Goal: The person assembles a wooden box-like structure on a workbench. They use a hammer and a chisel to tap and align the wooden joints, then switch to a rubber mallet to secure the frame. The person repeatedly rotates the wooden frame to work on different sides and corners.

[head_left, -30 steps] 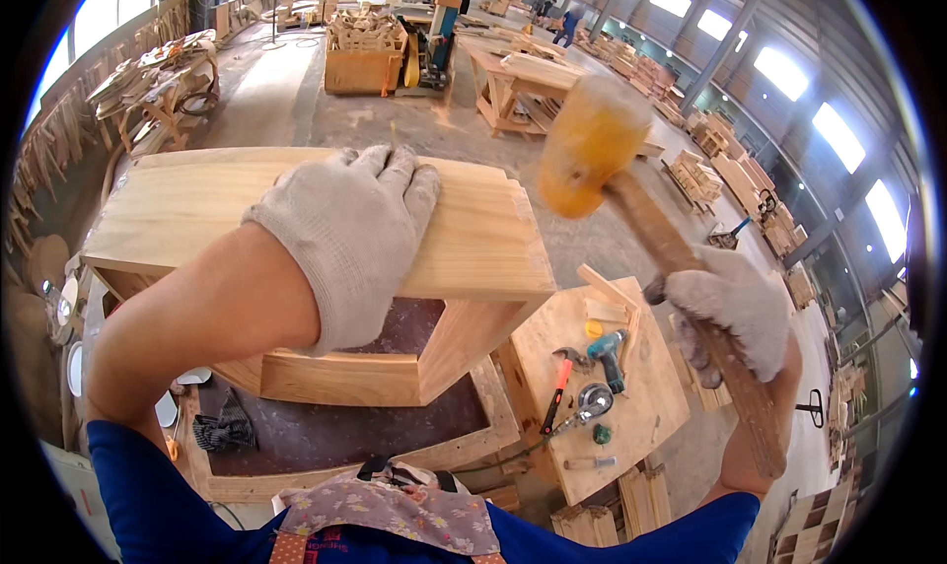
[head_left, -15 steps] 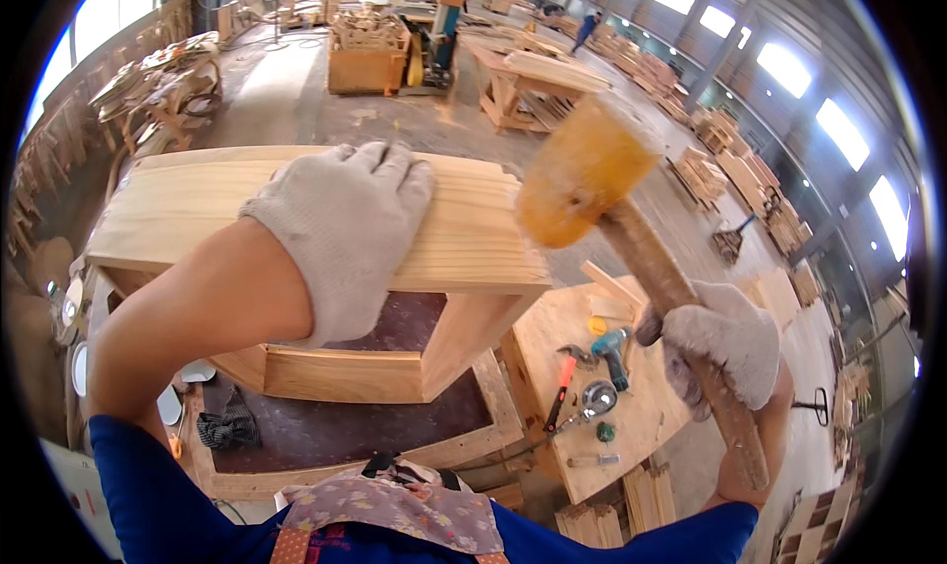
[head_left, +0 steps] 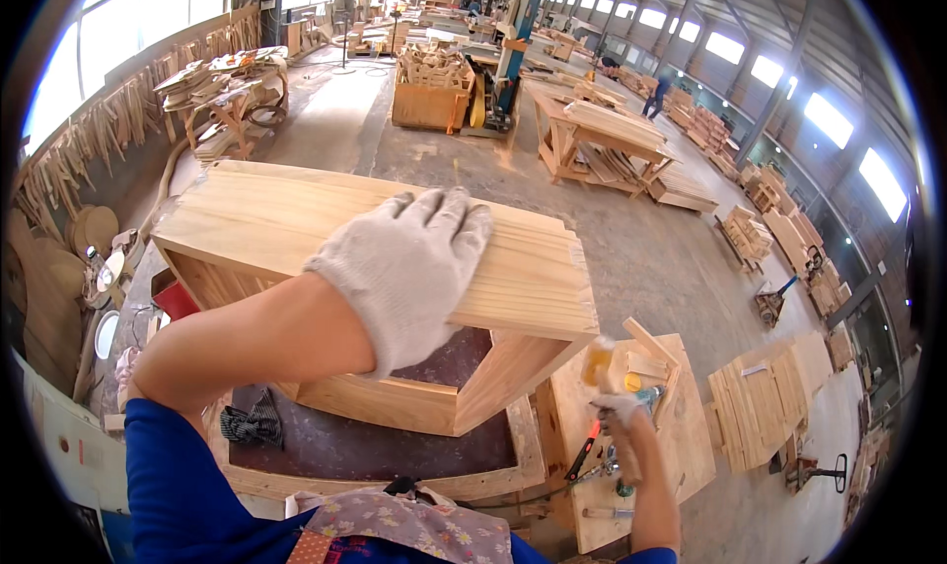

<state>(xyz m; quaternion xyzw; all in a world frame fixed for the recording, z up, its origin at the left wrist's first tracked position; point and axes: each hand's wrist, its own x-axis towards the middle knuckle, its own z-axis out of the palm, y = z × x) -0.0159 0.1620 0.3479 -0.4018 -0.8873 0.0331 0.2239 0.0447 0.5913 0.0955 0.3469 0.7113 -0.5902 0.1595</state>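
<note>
The left hand [head_left: 409, 268] lies flat, fingers out, on the box [head_left: 247, 204]. The box sits back from the near edge of the worktop [head_left: 375, 460]. The right hand [head_left: 620, 407] grips a mallet [head_left: 597, 360].

Woodworking workshop, stacked boards [head_left: 764, 406], wooden workbench [head_left: 572, 118], bin [head_left: 422, 107] of wood pieces [head_left: 432, 68]

A pale, open wooden frame [head_left: 286, 219] rests on the table [head_left: 395, 458]; a yellow-headed mallet [head_left: 598, 360], head up, is to its right.
</note>
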